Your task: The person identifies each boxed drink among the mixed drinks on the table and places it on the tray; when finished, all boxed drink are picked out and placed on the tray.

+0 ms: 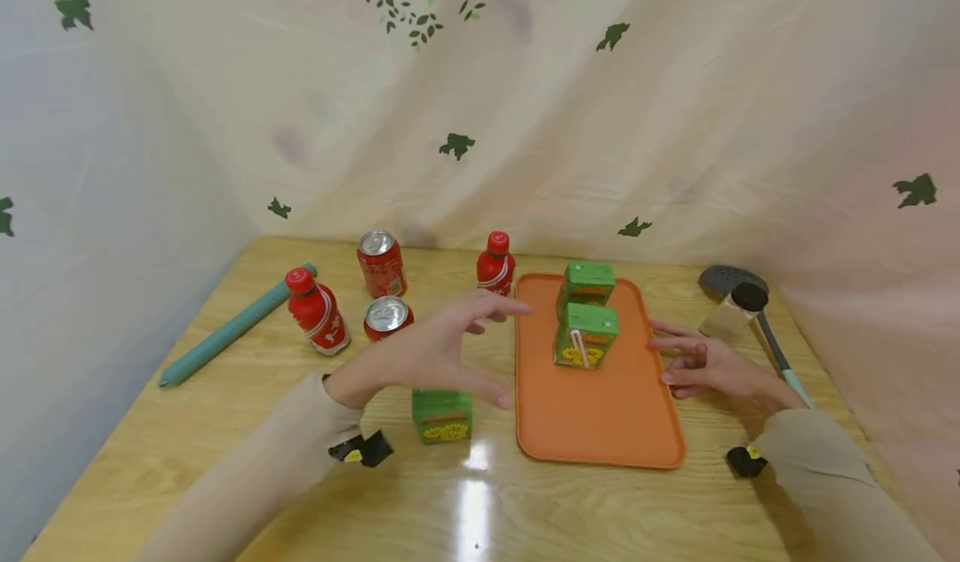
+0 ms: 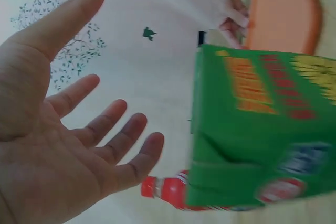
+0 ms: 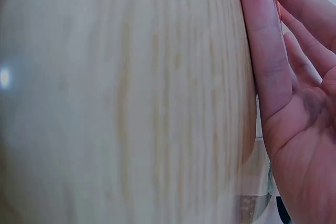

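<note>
My left hand (image 1: 438, 345) hovers over the table with thumb and fingers spread apart and nothing between them. Below it stands a green juice carton (image 1: 442, 418), which looms large beside the palm in the left wrist view (image 2: 252, 129). To the right lies an orange tray (image 1: 600, 429). Two more green juice cartons, a front one (image 1: 587, 337) with a straw on its side and a rear one (image 1: 588, 277), stand upright on it. My right hand (image 1: 712, 370) is at the tray's right rim, with its fingertips right at the edge and its fingers loosely extended.
Left of the tray are two red bottles (image 1: 318, 316) (image 1: 497, 266) and two red cans (image 1: 381, 266) (image 1: 387, 315), the nearer can partly behind my left hand. A teal stick (image 1: 232, 337) lies far left. A black-lidded jar (image 1: 731, 312) and a dark ladle-like utensil (image 1: 731, 278) lie right.
</note>
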`<state>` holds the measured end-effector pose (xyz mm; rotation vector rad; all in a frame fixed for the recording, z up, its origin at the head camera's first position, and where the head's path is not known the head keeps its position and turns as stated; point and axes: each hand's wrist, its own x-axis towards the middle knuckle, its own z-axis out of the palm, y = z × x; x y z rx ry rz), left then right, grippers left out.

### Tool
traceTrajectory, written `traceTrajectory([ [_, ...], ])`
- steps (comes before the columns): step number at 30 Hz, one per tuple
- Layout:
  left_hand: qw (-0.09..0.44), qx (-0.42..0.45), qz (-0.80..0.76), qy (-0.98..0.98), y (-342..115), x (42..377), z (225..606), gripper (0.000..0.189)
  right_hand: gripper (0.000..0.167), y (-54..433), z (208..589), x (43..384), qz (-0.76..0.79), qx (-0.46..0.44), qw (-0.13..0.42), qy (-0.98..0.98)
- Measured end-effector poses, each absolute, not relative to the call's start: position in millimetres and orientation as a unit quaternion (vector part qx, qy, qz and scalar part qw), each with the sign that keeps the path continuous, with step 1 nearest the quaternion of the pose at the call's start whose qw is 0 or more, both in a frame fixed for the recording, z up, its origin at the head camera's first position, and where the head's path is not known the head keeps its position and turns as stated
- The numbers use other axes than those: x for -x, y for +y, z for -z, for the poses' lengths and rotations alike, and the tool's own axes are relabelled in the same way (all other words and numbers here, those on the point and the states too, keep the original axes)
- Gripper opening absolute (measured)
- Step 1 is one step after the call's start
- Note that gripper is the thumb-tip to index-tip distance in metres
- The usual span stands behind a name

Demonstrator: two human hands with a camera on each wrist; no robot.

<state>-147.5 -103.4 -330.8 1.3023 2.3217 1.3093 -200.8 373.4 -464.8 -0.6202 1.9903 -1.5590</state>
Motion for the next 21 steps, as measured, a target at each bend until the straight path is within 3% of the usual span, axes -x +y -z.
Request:
traceTrajectory([
  [5, 0.079, -0.433, -0.457, 0.773, -128.5, 130.5, 351.0, 0.089, 0.064, 371.7, 465.8, 203.1, 0.577, 0.253, 0.267, 0.729],
  [21, 0.087, -0.340, -0.531, 0.771, -175.1, 117.8, 411.3, 0.065, 0.061, 373.3, 467.3, 202.6, 0.577, 0.260, 0.259, 0.729],
])
